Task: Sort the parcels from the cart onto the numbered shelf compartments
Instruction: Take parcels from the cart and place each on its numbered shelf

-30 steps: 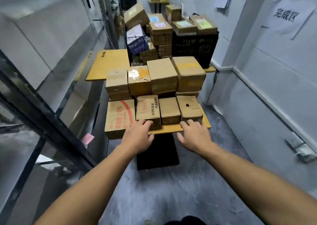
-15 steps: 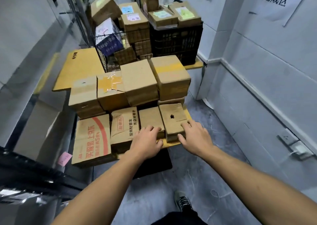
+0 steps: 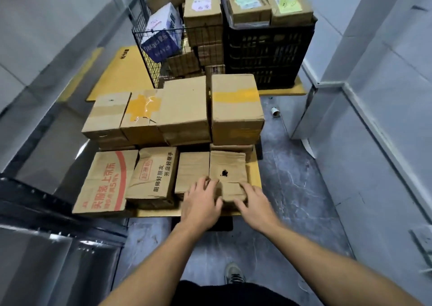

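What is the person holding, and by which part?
No firm hold shows. The left hand and right hand flank the near end of the box with a hole, touching its left and right edges; blur hides any grip.

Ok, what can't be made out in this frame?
Head view only:
- Grip: the left hand and right hand are motion-blurred at the holed box, so whether they grip it is unclear.
- That box's near face: hidden behind both hands.
- Numbers on the shelf: none show; it runs off the left edge.
- Text on the far parcel labels: too small to read.
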The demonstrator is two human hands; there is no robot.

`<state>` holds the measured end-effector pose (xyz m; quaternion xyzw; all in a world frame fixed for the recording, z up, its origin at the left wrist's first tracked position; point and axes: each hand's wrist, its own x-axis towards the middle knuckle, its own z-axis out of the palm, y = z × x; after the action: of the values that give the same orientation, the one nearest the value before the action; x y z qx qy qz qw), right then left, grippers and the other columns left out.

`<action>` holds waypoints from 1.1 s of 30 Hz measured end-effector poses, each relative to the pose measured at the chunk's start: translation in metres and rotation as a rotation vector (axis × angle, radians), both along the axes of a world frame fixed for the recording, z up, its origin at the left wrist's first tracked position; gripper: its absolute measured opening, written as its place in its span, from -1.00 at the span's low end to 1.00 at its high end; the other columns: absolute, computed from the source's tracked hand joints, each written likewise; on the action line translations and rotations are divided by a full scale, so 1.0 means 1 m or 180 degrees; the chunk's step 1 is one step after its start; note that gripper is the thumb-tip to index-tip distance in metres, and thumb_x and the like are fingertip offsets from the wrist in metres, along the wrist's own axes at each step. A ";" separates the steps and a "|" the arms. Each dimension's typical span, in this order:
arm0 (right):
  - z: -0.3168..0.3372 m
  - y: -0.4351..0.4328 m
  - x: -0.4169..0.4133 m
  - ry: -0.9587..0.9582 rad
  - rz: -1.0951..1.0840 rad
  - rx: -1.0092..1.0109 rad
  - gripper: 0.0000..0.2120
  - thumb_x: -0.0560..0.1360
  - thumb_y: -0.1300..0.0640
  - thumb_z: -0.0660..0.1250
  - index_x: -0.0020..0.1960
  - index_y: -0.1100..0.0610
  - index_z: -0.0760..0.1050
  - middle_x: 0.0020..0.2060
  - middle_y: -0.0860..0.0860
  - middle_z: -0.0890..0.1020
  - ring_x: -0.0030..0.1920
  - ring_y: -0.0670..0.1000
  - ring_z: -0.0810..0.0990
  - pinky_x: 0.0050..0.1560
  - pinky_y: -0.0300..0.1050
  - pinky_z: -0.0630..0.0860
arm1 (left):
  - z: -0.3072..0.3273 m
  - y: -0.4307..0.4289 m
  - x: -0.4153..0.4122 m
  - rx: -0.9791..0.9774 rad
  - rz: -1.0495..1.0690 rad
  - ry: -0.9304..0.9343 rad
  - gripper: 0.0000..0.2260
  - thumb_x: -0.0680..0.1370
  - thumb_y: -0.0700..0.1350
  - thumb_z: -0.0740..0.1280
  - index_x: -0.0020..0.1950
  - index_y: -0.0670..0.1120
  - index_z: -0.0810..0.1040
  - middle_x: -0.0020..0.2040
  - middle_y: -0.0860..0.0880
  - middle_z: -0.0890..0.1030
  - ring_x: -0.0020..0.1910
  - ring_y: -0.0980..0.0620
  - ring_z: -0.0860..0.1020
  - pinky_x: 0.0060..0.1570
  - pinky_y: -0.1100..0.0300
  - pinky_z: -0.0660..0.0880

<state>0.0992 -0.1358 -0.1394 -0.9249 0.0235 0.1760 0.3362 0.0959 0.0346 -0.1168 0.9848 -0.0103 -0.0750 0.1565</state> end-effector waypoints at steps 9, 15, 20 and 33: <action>-0.006 -0.006 0.001 -0.0131 -0.0437 0.0764 -0.57 0.59 0.02 0.33 0.44 -0.03 0.39 0.34 0.04 0.52 0.30 0.05 0.48 0.29 -0.10 0.41 | -0.014 -0.008 -0.014 -0.0351 0.0265 -0.0155 -0.59 0.58 0.08 0.23 0.44 0.15 0.35 0.39 0.07 0.40 0.34 0.02 0.31 0.33 0.06 0.23; 0.002 -0.014 -0.002 -0.0324 -0.0871 0.1297 -0.80 0.56 0.00 0.38 0.15 -0.14 0.46 0.15 0.00 0.56 0.09 0.00 0.54 0.06 -0.11 0.43 | -0.006 -0.018 -0.022 -0.1386 0.0318 -0.0721 -0.65 0.55 0.04 0.31 0.33 0.06 0.52 0.32 0.07 0.43 0.32 0.14 0.36 0.25 0.26 0.29; 0.014 -0.015 -0.008 -0.0577 -0.0908 0.1819 -0.75 0.48 -0.12 0.41 0.09 -0.31 0.44 0.18 -0.05 0.54 0.17 -0.08 0.54 0.24 0.08 0.52 | 0.019 -0.022 -0.032 -0.2550 0.0607 -0.1001 -0.68 0.55 0.07 0.26 0.25 0.03 0.58 0.25 0.11 0.47 0.27 0.17 0.45 0.21 0.34 0.38; 0.051 -0.011 -0.001 -0.0713 -0.0237 0.2465 -0.65 0.49 -0.10 0.28 0.27 -0.28 0.50 0.33 -0.10 0.49 0.34 -0.06 0.50 0.38 0.16 0.44 | 0.047 0.009 -0.027 -0.3956 0.1119 -0.0375 -0.40 0.42 0.21 0.39 0.43 0.22 0.31 0.40 0.05 0.45 0.37 0.06 0.45 0.36 -0.11 0.40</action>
<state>0.0982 -0.1472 -0.0883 -0.7419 -0.0478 0.0576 0.6664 0.0693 0.0437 -0.0698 0.7001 0.1011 0.0259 0.7064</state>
